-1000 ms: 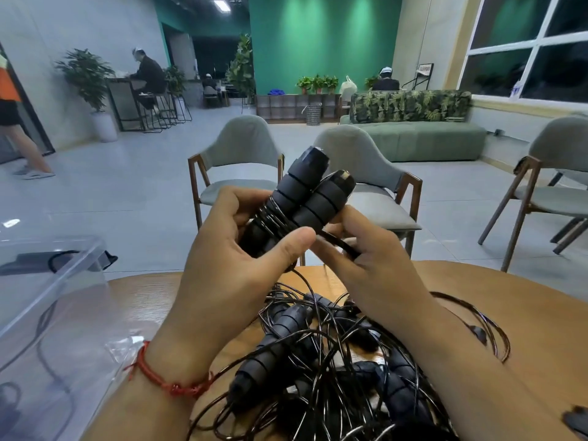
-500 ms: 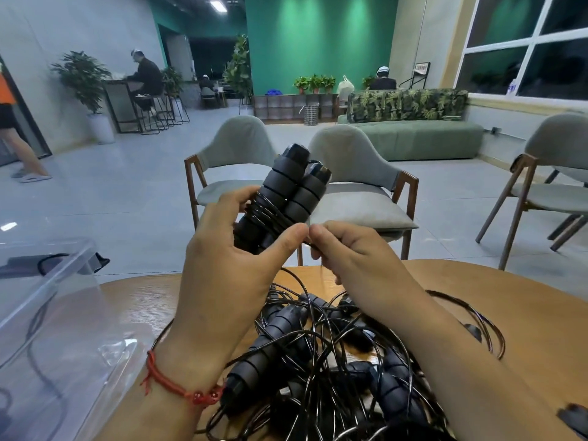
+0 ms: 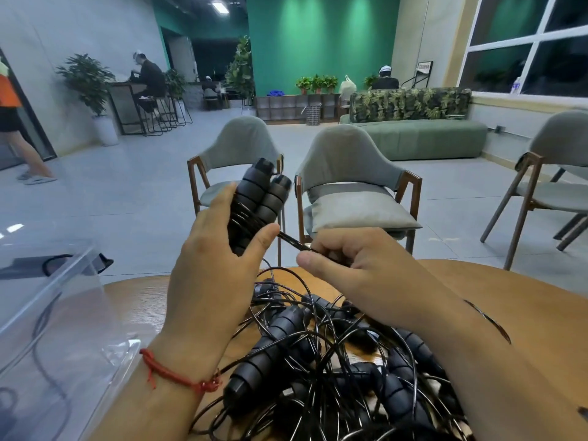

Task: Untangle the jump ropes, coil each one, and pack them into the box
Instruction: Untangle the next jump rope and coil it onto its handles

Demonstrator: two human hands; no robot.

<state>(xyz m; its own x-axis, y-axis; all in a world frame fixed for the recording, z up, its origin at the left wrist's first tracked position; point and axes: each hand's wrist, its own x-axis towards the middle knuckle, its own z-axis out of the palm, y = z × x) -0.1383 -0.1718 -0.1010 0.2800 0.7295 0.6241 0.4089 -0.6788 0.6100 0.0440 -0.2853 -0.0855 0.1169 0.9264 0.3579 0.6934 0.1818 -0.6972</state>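
Observation:
My left hand [image 3: 213, 262] grips a pair of black ribbed jump-rope handles [image 3: 259, 198], held upright side by side with thin black cord wound round their lower part. My right hand [image 3: 346, 259] pinches the free end of that cord [image 3: 291, 241], pulled taut to the right of the handles. Below both hands a tangled pile of black jump ropes [image 3: 321, 361] with several handles lies on the round wooden table [image 3: 525, 313]. A clear plastic box [image 3: 47, 313] stands at the left; a dark rope shows through its wall.
Two grey chairs [image 3: 350, 173] with wooden frames stand just beyond the table's far edge, another chair [image 3: 547, 179] at the right. A black mark [image 3: 490, 319] lies on the table right of my forearm. People sit and walk far off in the room.
The handle pair has tipped more upright in my left hand. My right hand has drawn the cord out to the right and down, away from the handles.

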